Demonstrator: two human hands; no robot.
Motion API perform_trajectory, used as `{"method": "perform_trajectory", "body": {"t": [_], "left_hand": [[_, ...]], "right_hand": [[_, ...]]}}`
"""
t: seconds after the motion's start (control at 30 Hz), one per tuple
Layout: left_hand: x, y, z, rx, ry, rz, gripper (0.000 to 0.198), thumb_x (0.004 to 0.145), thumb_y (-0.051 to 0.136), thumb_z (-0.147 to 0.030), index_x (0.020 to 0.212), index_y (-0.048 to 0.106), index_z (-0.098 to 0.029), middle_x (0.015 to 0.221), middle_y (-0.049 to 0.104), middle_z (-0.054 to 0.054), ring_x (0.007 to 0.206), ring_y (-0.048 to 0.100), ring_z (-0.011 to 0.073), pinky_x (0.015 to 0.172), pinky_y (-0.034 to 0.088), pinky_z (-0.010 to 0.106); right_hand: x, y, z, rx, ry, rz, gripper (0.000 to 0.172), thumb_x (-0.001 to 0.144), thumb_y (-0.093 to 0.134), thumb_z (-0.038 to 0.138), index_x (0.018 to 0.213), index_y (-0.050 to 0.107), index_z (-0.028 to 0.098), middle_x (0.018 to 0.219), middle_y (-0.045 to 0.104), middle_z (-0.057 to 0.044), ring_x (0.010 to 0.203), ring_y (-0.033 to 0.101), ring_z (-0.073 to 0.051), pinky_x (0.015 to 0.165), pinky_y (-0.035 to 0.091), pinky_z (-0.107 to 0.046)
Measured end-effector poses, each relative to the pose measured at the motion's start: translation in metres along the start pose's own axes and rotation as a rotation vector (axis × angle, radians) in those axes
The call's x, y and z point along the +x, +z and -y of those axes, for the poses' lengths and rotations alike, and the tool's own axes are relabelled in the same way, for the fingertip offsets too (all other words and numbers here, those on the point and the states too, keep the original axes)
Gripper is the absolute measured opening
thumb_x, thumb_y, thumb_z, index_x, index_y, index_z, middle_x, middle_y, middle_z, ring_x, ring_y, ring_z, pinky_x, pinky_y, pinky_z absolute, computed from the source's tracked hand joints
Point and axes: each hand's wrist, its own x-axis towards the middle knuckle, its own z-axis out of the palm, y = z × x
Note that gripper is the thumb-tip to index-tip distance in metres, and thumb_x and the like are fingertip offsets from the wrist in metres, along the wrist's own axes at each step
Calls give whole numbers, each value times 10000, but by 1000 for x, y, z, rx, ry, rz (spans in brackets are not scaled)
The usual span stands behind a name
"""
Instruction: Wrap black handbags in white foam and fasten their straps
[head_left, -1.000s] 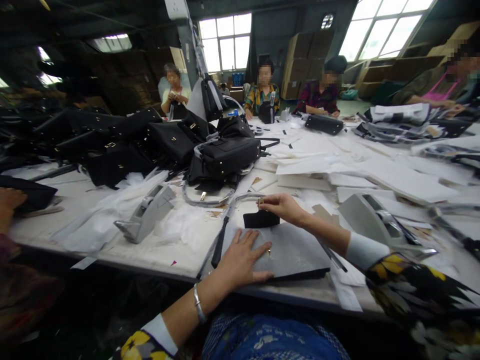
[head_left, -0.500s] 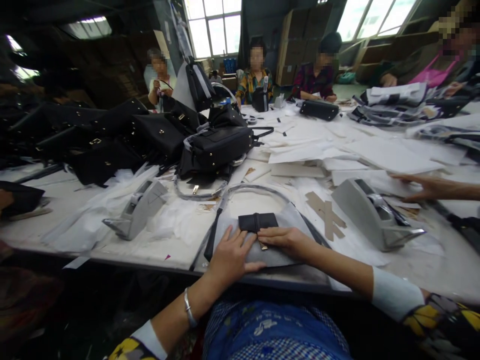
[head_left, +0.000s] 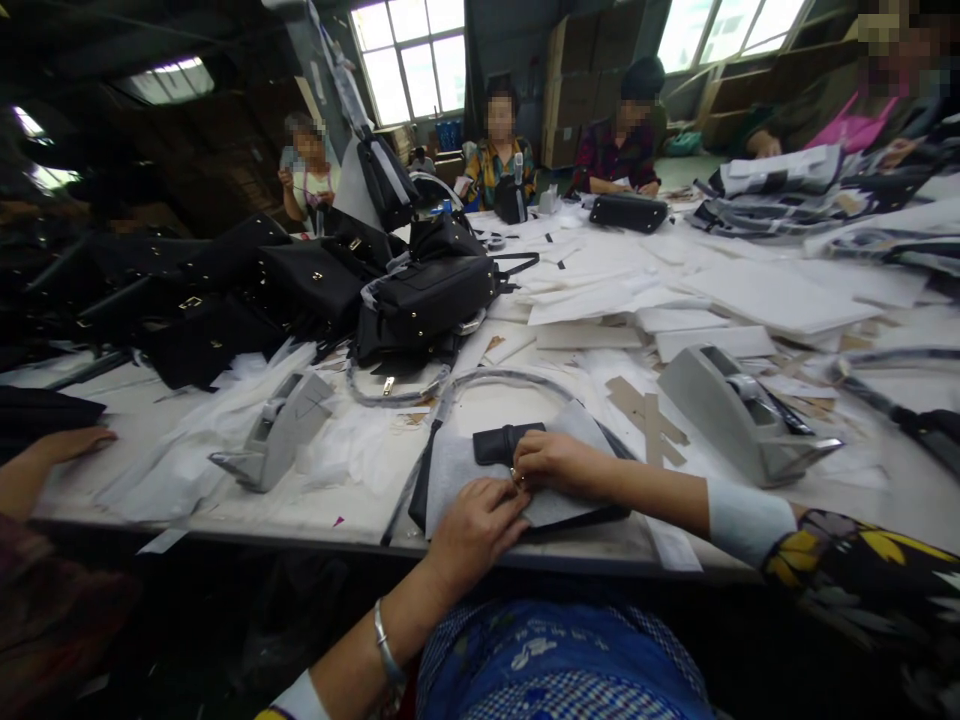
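A black handbag (head_left: pixel 421 492) lies in front of me at the table edge, a greyish-white sheet (head_left: pixel 451 482) over its front and a wrapped handle (head_left: pixel 517 376) arching behind. On the sheet rests a black flap tab (head_left: pixel 489 447) with a small gold clasp (head_left: pixel 516 476) at its lower end. My right hand (head_left: pixel 562 464) is closed, its fingertips pinching the clasp. From the near side my left hand (head_left: pixel 478 522) meets it, fingers bent together at the same clasp. The fingers partly hide the clasp.
Grey tape dispensers stand left (head_left: pixel 274 430) and right (head_left: pixel 739 415) of the bag. Black handbags (head_left: pixel 427 305) pile up behind, left of white sheets (head_left: pixel 780 290). Cardboard strips (head_left: pixel 646 420) lie at right. A co-worker's hand (head_left: pixel 75 443) rests at far left; other people sit across the table.
Both hands have gone from lying flat on the tab to pinching around the gold clasp. A co-worker's hand at right has left view; another person's hand at left has come in.
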Motion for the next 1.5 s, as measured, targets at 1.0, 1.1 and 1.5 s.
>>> {"method": "perform_trajectory", "body": {"t": [1.0, 1.1, 1.5], "left_hand": [[-11, 13, 4, 143, 39, -124, 324, 976, 479, -249, 1265, 626, -244, 1332, 619, 102, 1187, 632, 255, 991, 570, 468], [-10, 12, 1, 100, 0, -109, 317, 966, 510, -236, 1261, 626, -235, 1339, 611, 109, 1201, 620, 258, 1020, 543, 496], [-10, 12, -4, 21, -103, -92, 320, 939, 597, -291, 1252, 649, -252, 1223, 677, 95, 1080, 669, 248, 943, 577, 424]], "right_hand": [[-22, -122, -186, -646, 881, -80, 311, 951, 616, 344, 1198, 611, 156, 1197, 634, -90, 1020, 643, -212, 875, 555, -421], [-20, -123, -179, -713, 835, -43, 251, 960, 601, 313, 1126, 634, 128, 1082, 669, -82, 932, 661, -192, 826, 556, -385], [-32, -39, 38, -819, -38, -210, 268, 967, 502, 179, 1186, 632, 95, 1092, 724, -120, 939, 658, -226, 762, 488, -337]]}}
